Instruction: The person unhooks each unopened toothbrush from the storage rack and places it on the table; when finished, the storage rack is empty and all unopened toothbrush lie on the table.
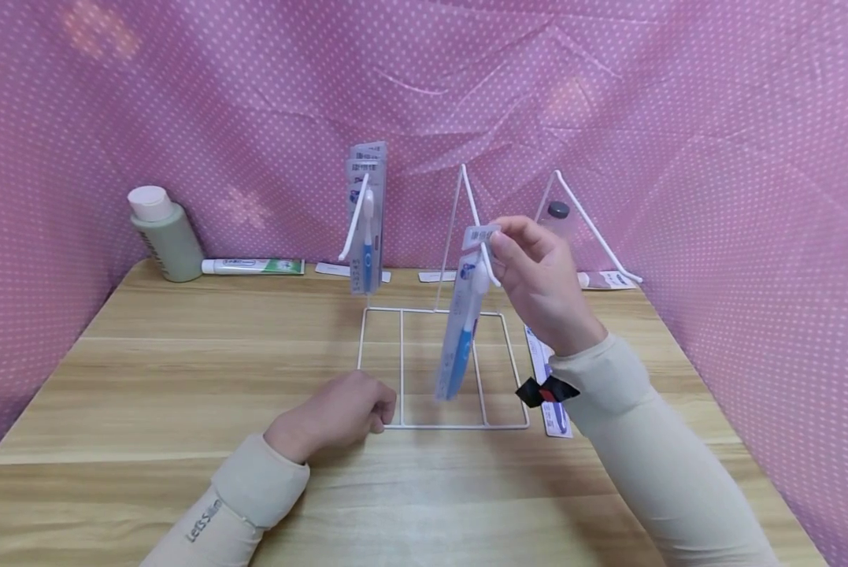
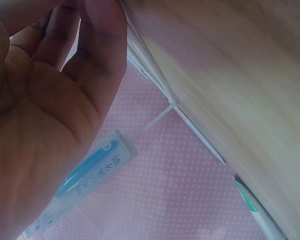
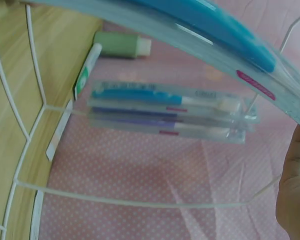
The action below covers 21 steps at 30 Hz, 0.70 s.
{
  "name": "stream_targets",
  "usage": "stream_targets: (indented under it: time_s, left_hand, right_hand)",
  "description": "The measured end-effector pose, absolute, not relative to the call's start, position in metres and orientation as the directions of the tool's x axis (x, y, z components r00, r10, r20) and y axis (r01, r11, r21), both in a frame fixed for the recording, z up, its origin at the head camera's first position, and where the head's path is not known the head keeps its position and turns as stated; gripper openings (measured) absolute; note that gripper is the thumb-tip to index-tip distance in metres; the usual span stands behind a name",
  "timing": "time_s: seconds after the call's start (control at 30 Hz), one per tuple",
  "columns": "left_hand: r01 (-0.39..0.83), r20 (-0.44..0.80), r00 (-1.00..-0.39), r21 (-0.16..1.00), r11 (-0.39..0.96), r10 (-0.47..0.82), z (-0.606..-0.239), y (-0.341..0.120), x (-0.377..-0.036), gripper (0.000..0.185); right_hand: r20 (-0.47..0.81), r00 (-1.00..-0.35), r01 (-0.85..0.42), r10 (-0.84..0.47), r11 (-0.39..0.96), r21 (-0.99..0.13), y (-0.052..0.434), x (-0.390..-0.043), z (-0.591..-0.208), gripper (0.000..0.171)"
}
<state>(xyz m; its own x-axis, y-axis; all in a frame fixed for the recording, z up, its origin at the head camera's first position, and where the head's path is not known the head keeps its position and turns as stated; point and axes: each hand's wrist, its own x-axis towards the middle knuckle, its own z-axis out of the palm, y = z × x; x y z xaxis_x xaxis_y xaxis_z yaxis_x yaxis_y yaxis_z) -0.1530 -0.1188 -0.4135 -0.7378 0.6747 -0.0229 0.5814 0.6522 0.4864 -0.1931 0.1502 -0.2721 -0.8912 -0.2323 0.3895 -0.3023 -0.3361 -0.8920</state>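
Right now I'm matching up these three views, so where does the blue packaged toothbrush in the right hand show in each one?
Head: the blue packaged toothbrush hangs at centre from the right hand, at the middle hook.
Left wrist: it crosses the lower left, partly behind the left hand.
Right wrist: it arcs across the top.
Shared landmark: the white wire display rack.

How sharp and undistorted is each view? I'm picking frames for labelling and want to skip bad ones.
Head view: evenly lit, mostly sharp, though the table edges bow from wide-angle distortion and the packaged toothbrush in the right hand is slightly smeared. Left wrist view: soft throughout, the left hand too close to focus. Right wrist view: the nearest package blurs, the wire rack curves.
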Motion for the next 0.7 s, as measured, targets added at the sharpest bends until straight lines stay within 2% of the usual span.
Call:
stream_targets:
  time_s: [0.13,0.37,0.7]
  left_hand:
    - [0.578,-0.027,-0.739,0.488,0.654,0.674,-0.414,-0.119,-0.154,0.030]
    - [0.567,-0.037,-0.741,0.501,0.654,0.671,-0.413,-0.118,-0.153,0.029]
    - [0.581,-0.021,-0.735,0.496,0.645,0.678,-0.410,-0.119,-0.151,0.030]
  right_hand:
    - [0.412,-0.867,-0.312,-0.281,-0.339,-0.887,0.154,-0.180,-0.274,0.013]
    - [0.446,-0.829,-0.358,-0.339,-0.291,-0.887,0.165,-0.159,-0.273,0.020]
    - [0.474,-0.818,-0.415,-0.326,-0.237,-0.878,0.173,-0.130,-0.253,0.024]
